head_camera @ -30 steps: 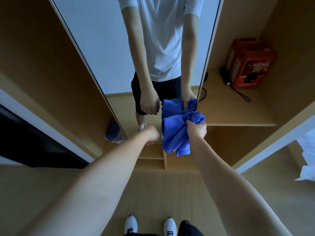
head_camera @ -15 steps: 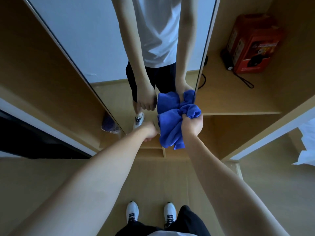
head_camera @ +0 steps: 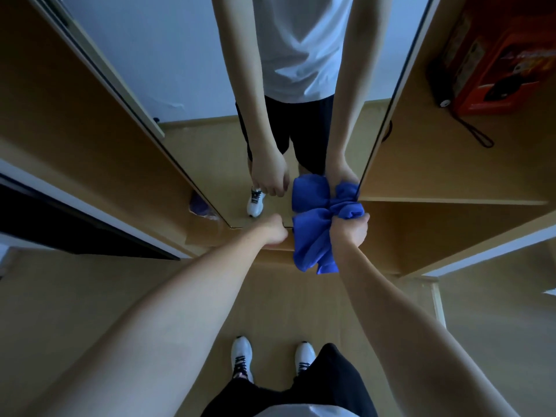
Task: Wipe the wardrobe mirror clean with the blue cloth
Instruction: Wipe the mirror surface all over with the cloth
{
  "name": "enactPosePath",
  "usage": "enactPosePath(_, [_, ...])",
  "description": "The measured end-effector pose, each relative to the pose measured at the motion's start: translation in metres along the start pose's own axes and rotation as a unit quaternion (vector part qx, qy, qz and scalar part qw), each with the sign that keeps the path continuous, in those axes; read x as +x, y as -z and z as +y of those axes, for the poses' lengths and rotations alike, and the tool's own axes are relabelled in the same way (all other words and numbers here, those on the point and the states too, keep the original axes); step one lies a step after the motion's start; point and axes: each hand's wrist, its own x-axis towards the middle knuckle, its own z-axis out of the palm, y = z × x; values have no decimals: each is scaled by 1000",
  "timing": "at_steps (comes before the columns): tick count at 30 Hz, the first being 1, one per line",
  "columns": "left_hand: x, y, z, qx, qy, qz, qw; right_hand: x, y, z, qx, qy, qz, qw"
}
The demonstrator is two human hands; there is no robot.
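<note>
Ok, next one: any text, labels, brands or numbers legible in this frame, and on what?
None can be read.
Red box on the shelf: printed lettering and graphics on its faces, too blurred to read.
Black object with a cord beside the box: no readable marking.
Cloth, held by the right hand at the mirror: no label showing.
Shoes: no readable brand.
</note>
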Motion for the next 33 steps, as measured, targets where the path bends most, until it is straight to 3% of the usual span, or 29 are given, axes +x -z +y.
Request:
enactPosePath(8, [2,-9,-6,-7,29,-43,999,16,-9,15,-21,-36,1,999])
enactPosePath(14, [3,-3,-14,13,18,-11,1000,11,-11,19,-95,-57,-28,993])
enactPosePath(17, [-1,-3,-24,55,14,0,998,-20,-17,22,-83,3,-41,996])
enactPosePath(19, [-3,-2,-31,103,6,-13,995,-41,-28,24,-31,65,-45,996])
enactPosePath(21, [-4,0,-36,132,-4,-31,991,-56,-36,18,27,72,-55,996])
enactPosePath(24, [-3,5,-36,129,-16,-28,991,-51,-35,7,99,14,-37,994])
enactPosePath(29, [-1,7,-34,130,24,-19,991,-13,-23,19,28,-52,-40,997])
enactPosePath(33, [13,-8,-35,104,23,-44,993,11,-2,32,10,-132,17,991])
